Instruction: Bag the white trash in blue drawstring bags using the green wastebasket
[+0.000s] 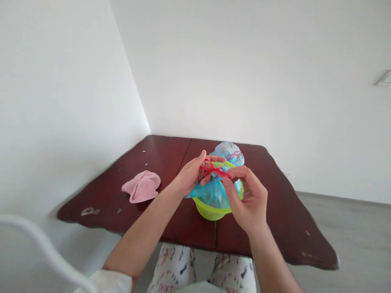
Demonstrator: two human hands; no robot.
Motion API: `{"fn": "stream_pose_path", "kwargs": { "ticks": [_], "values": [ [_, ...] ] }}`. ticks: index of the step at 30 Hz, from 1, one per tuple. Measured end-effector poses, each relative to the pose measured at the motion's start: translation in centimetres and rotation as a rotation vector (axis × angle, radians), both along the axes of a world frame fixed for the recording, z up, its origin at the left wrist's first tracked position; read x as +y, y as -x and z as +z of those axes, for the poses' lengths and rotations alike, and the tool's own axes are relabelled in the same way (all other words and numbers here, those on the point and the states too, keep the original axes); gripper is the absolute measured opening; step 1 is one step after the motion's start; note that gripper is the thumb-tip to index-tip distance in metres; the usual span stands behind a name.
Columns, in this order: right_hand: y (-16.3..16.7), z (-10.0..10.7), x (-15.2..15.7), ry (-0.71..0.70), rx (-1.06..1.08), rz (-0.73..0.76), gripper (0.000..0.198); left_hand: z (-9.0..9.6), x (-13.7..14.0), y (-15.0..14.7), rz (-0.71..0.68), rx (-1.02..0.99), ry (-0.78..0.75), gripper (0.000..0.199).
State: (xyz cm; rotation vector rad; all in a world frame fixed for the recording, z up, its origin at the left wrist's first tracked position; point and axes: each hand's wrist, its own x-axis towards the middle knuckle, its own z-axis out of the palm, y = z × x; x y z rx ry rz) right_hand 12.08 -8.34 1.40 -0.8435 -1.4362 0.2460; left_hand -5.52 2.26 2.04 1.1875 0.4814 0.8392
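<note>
A yellow-green plastic basket [210,213] stands on the table in front of me, with a blue plastic bag [214,194] in it. Red string [215,169] runs around the gathered neck of that bag. My left hand [195,173] is at the left of the neck, thumb up, with the string looped at its fingers. On the other side, my right hand [249,195] pinches the red string between thumb and forefinger. Behind the basket sits another blue bag [227,150], filled out round, with red string on it.
A crumpled pink cloth [142,186] lies on the left part of the dark red wooden table [284,219]. White walls [244,69] border the table at the back and left. A white curved bar [42,246] shows at lower left.
</note>
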Motion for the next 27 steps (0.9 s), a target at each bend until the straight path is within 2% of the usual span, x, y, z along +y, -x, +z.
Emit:
{"fn": "stream_pose_path", "kwargs": {
  "ticks": [3,8,11,14,16,19,21,24,27],
  "values": [
    [0.3,-0.7,0.1,-0.049,-0.116,-0.102,0.012,0.2,0.1,0.1,0.011,-0.046,-0.009,0.078],
    [0.8,-2.6,1.0,0.040,-0.155,-0.150,0.011,0.4,0.1,0.4,-0.026,-0.050,-0.083,0.079],
    [0.5,-2.8,0.7,0.050,-0.170,-0.150,0.010,1.0,-0.5,1.0,0.026,-0.009,-0.225,0.080],
    [-0.2,-2.1,-0.2,-0.073,-0.176,-0.188,0.021,2.1,-1.9,2.2,0.025,0.129,-0.440,0.076],
    [-0.4,-1.8,-0.3,-0.068,-0.217,-0.123,0.033,3.0,-2.9,2.9,0.033,0.271,-0.640,0.068],
    [-0.1,-2.1,0.6,0.116,-0.156,0.057,0.037,4.0,-3.8,3.5,0.164,0.496,-1.032,0.051],
    [0.3,-2.7,1.7,0.230,-0.031,0.135,0.041,4.1,-3.9,3.5,0.273,0.594,-1.216,0.044],
    [0.8,-3.3,3.0,0.338,0.118,0.183,0.051,3.4,-3.6,3.1,0.292,0.576,-1.283,0.046],
    [0.7,-3.5,3.5,0.420,0.211,0.302,0.056,2.2,-3.3,2.5,0.172,0.432,-1.238,0.055]
  ]
}}
